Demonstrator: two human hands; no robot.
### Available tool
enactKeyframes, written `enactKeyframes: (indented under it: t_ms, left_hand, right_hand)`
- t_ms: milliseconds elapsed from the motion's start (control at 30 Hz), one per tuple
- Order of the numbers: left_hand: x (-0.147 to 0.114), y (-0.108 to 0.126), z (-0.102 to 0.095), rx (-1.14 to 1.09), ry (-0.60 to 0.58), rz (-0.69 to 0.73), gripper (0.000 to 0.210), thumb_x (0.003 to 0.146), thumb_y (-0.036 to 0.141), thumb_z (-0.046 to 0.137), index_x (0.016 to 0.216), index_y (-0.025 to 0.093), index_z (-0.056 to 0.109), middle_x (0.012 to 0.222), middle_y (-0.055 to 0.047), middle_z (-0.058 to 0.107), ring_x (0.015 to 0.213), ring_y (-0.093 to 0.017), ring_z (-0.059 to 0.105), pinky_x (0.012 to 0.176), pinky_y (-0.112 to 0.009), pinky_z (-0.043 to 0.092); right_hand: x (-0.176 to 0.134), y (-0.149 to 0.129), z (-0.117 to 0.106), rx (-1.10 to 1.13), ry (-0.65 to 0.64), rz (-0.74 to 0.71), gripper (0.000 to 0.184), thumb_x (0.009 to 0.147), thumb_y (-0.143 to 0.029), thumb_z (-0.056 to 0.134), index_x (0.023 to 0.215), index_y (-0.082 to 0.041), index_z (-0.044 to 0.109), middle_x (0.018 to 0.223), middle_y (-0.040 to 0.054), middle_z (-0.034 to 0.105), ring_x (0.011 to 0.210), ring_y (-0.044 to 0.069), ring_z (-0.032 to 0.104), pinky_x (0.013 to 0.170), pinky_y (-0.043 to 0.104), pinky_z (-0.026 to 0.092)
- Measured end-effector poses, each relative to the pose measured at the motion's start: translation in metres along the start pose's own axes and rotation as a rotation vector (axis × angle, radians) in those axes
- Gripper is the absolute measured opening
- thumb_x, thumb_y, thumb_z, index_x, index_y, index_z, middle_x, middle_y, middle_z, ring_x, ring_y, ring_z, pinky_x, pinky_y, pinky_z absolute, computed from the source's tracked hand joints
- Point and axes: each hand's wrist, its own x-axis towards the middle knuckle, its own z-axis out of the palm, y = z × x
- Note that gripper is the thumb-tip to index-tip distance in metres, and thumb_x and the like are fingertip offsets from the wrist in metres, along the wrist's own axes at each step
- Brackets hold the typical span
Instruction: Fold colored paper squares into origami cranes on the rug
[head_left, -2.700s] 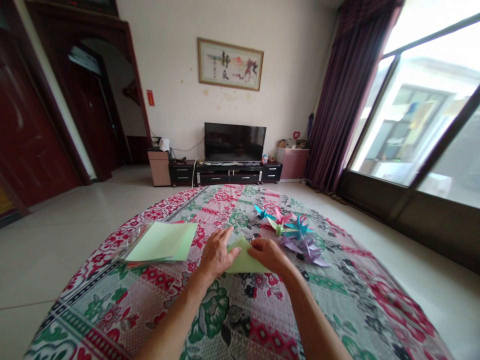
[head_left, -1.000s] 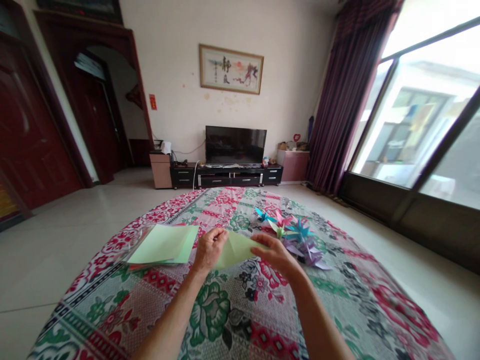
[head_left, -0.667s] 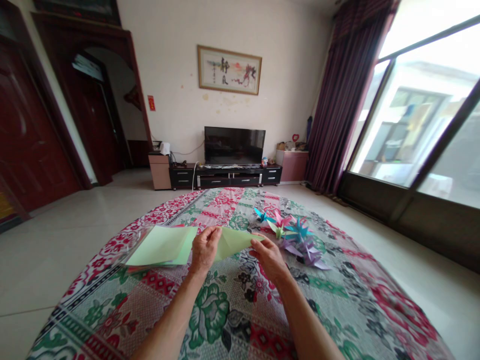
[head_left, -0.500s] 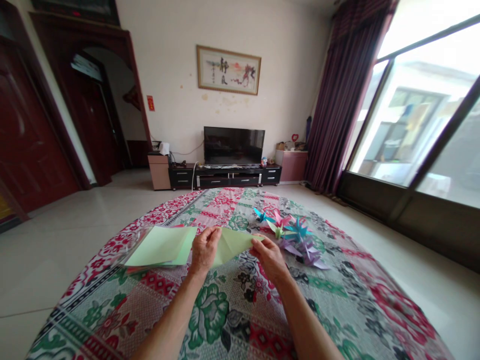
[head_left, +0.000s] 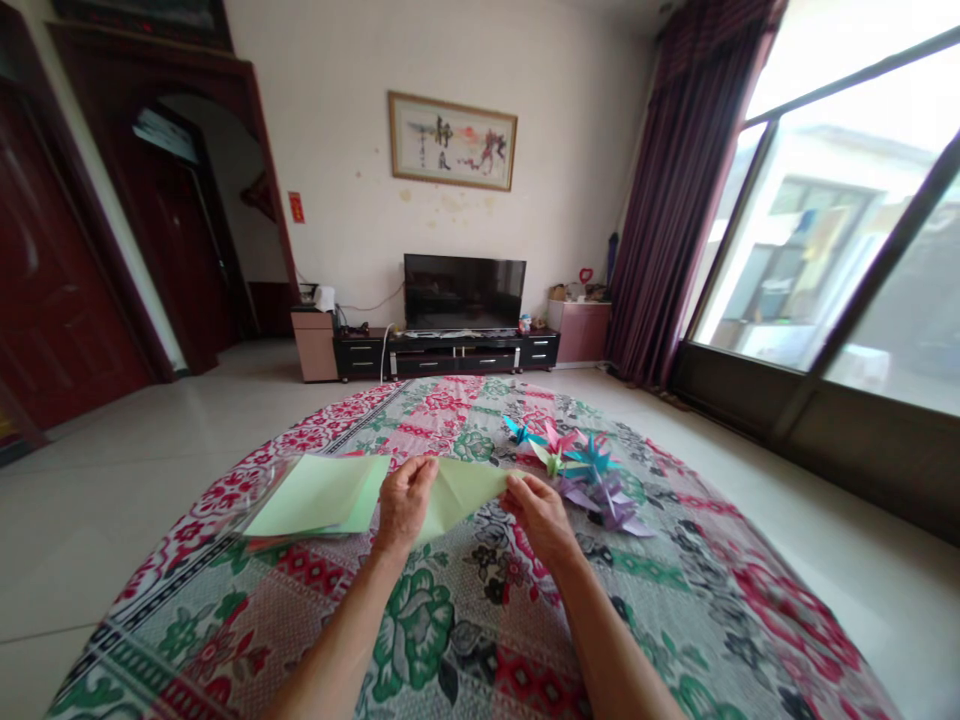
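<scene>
A folded sheet of light green paper [head_left: 459, 492] stretches between my two hands above the table. My left hand [head_left: 406, 503] pinches its left side, thumb and fingers closed together. The right corner is gripped in the fingertips of my right hand [head_left: 537, 505]. Left of my left hand lies a stack of paper sheets [head_left: 315, 497], light green on top with other colours at the edges. Beyond my right hand sits a cluster of folded paper cranes in blue [head_left: 594, 457], pink [head_left: 559, 438], green [head_left: 553, 460] and purple [head_left: 619, 508].
A round table covered with a flowered cloth [head_left: 420, 640] spreads beneath my arms. Past its far edge stand a low black TV cabinet [head_left: 457, 358] and a television [head_left: 465, 292]. Purple curtains [head_left: 660, 220] and a large window [head_left: 810, 250] are on the right.
Both hands still hold the green paper, which has hardly altered. The whole view has shifted slightly, so most things sit a little farther left.
</scene>
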Motion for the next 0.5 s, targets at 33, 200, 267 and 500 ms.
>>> enactKeyframes:
  t_ms: [33, 200, 267, 500]
  left_hand:
    - [-0.0002, 0.0000, -0.0002, 0.001, 0.004, -0.002, 0.034, 0.074, 0.046, 0.054, 0.075, 0.014, 0.065, 0.064, -0.001, 0.061, 0.060, -0.012, 0.050, 0.059, -0.019, 0.041]
    - [-0.0003, -0.0016, -0.0005, 0.000, 0.008, -0.020, 0.035, 0.074, 0.047, 0.055, 0.075, 0.014, 0.066, 0.063, -0.001, 0.061, 0.060, -0.012, 0.051, 0.059, -0.020, 0.041]
    - [-0.0001, -0.0029, -0.0001, 0.000, 0.011, -0.027, 0.036, 0.073, 0.048, 0.055, 0.075, 0.014, 0.066, 0.064, -0.001, 0.062, 0.061, -0.013, 0.052, 0.060, -0.020, 0.042]
    - [0.0000, -0.0061, 0.0006, -0.012, 0.016, -0.051, 0.037, 0.072, 0.050, 0.055, 0.074, 0.015, 0.066, 0.066, -0.002, 0.063, 0.062, -0.014, 0.053, 0.060, -0.021, 0.043]
  right_hand:
    - [-0.0003, -0.0002, 0.0004, -0.008, 0.002, 0.001, 0.032, 0.061, -0.044, 0.075, 0.078, -0.017, 0.069, 0.069, 0.0012, 0.064, 0.062, 0.013, 0.057, 0.062, 0.026, 0.046]
    - [-0.0017, -0.0029, 0.0010, -0.019, 0.001, 0.000, 0.034, 0.061, -0.045, 0.074, 0.080, -0.016, 0.069, 0.068, 0.0021, 0.065, 0.061, 0.013, 0.058, 0.061, 0.026, 0.046]
    - [-0.0021, -0.0040, 0.0000, -0.026, -0.007, 0.003, 0.033, 0.062, -0.044, 0.073, 0.080, -0.016, 0.070, 0.068, 0.0024, 0.065, 0.062, 0.013, 0.058, 0.061, 0.026, 0.046]
    - [-0.0019, -0.0041, -0.0055, -0.021, -0.013, -0.016, 0.031, 0.063, -0.042, 0.073, 0.082, -0.018, 0.071, 0.070, 0.0014, 0.066, 0.064, 0.013, 0.058, 0.065, 0.027, 0.046]
